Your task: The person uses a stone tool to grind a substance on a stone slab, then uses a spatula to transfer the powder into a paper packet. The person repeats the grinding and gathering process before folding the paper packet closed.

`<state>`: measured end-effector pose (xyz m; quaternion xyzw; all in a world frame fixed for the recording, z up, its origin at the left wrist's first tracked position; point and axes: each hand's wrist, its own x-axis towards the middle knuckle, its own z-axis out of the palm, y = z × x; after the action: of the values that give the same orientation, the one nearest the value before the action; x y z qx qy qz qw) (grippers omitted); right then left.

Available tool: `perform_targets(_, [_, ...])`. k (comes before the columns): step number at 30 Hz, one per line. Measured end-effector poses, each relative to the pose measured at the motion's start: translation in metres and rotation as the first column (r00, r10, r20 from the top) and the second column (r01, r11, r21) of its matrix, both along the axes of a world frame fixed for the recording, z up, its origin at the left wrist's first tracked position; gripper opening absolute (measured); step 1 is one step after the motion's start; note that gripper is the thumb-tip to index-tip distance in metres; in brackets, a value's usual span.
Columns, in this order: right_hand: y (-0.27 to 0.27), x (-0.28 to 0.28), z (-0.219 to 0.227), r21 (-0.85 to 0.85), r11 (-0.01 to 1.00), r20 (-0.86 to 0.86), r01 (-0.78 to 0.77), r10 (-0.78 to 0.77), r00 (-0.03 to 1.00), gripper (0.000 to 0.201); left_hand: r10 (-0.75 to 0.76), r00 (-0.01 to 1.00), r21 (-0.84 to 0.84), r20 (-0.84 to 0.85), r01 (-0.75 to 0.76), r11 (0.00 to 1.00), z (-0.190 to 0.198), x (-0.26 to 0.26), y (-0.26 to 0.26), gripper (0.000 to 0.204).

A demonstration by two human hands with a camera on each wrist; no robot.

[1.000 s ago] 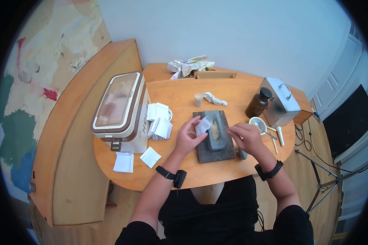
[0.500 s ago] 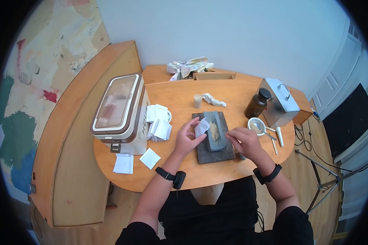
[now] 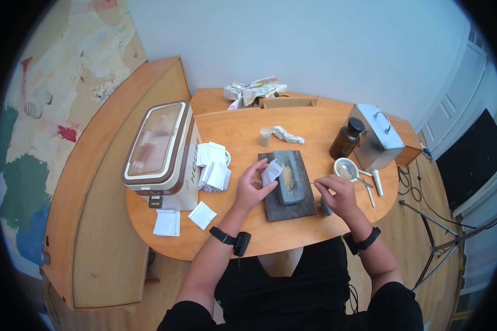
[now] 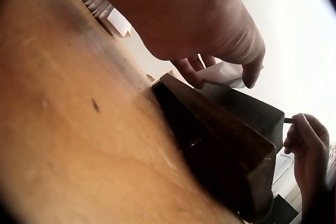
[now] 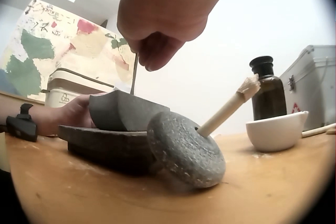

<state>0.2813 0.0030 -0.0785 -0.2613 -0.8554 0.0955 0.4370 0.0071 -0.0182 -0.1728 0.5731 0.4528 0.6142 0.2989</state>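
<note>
My left hand (image 3: 252, 186) pinches a folded white paper packet (image 3: 271, 172) by the left edge of a grey stone trough (image 3: 289, 193), which lies on a dark board (image 3: 291, 213) with tan powder (image 3: 287, 175) in it. In the left wrist view the paper (image 4: 224, 71) sits between thumb and fingers. My right hand (image 3: 338, 194) pinches a thin metal tool (image 3: 305, 182) that reaches over the trough; in the right wrist view the tool (image 5: 135, 74) points down into it. A round stone wheel with a wooden handle (image 5: 186, 149) leans by the board.
Stacks of white papers (image 3: 215, 168) and a lidded cream box (image 3: 163, 154) stand at the left. On the right are a white mortar (image 3: 345, 167) with a spoon, a brown bottle (image 3: 347, 139) and a metal case (image 3: 376, 140). A small cup (image 3: 265, 136) and crumpled tissue (image 3: 286, 135) lie behind.
My right hand has moved slightly right from the trough, and the thin tool now shows clearly. The left hand keeps hold of the paper in nearly the same place.
</note>
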Motion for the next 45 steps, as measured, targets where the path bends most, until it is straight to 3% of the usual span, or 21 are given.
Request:
perform_targets(16, [-0.031, 0.037, -0.032, -0.194, 0.969, -0.017, 0.152, -0.159, 0.987, 0.004, 0.011, 0.999, 0.005, -0.032, -0.011, 1.000, -0.002, 0.001, 0.000, 0.072])
perform_targets(18, [-0.026, 0.055, -0.043, -0.183, 0.941, -0.181, 0.286, -0.318, 0.931, 0.004, 0.013, 1.000, 0.002, -0.026, -0.013, 1.000, -0.003, 0.000, 0.001, 0.072])
perform_targets(19, [-0.023, 0.065, -0.048, -0.186, 0.938, -0.180, 0.291, -0.324, 0.929, 0.004, 0.004, 1.000, -0.015, -0.019, -0.004, 1.000, -0.002, 0.001, 0.000, 0.073])
perform_targets(21, [-0.017, 0.090, -0.058, -0.469, 0.833, -0.317, 0.293, -0.468, 0.825, 0.008, -0.012, 1.000, -0.032, -0.011, 0.012, 0.999, 0.000, 0.002, -0.001, 0.073])
perform_targets(22, [-0.015, 0.101, -0.061, -0.469, 0.831, -0.315, 0.298, -0.473, 0.823, 0.008, -0.008, 1.000, -0.029, -0.017, 0.007, 1.000, 0.000, 0.002, -0.002, 0.073])
perform_targets(24, [-0.013, 0.121, -0.067, -0.634, 0.721, -0.303, 0.280, -0.565, 0.768, 0.011, -0.005, 1.000, -0.025, -0.021, 0.004, 1.000, 0.000, 0.002, -0.001, 0.072])
perform_targets(27, [-0.013, 0.146, -0.088, -0.667, 0.669, -0.253, 0.328, -0.617, 0.745, 0.013, -0.007, 1.000, -0.023, -0.009, 0.007, 1.000, 0.000, 0.001, -0.001, 0.072])
perform_targets(31, [-0.009, 0.159, -0.108, -0.687, 0.655, -0.268, 0.315, -0.631, 0.728, 0.014, -0.009, 1.000, -0.034, 0.000, 0.009, 0.999, -0.001, 0.001, -0.001, 0.073])
perform_targets(33, [-0.006, 0.159, -0.112, -0.728, 0.593, -0.122, 0.344, -0.606, 0.786, 0.017, 0.000, 1.000, -0.032, 0.003, 0.000, 0.999, -0.001, 0.002, 0.000, 0.073])
perform_targets(37, [-0.001, 0.139, -0.111, -0.735, 0.584, -0.087, 0.344, -0.585, 0.806, 0.018, 0.008, 1.000, -0.041, 0.024, -0.007, 0.999, 0.000, 0.002, -0.001, 0.072])
perform_targets(45, [0.001, 0.117, -0.113, -0.604, 0.684, -0.048, 0.409, -0.543, 0.838, 0.015, 0.000, 0.999, -0.037, 0.043, 0.001, 0.999, 0.003, 0.001, -0.003, 0.072])
